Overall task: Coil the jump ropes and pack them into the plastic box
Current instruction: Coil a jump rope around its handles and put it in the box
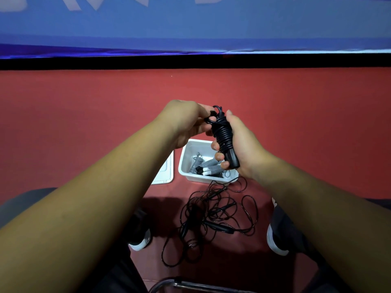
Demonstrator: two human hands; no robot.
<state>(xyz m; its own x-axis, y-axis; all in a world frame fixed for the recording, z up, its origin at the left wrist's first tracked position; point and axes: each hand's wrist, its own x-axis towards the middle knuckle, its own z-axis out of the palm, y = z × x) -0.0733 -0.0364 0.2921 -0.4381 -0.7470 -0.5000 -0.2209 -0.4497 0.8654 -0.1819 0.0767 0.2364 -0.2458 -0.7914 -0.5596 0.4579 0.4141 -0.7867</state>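
Right hand [239, 142] fingers curled round black coiled rope [224, 136], left hand [186, 121] fingertips pinching its top loop, both above white box [186, 166] holding grey ropes [206, 166]; loose black ropes [211, 216] tangled on red floor [84, 123].

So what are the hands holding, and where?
The right hand grips the black coiled jump rope around its wound middle; the left hand pinches its loose end at the top.
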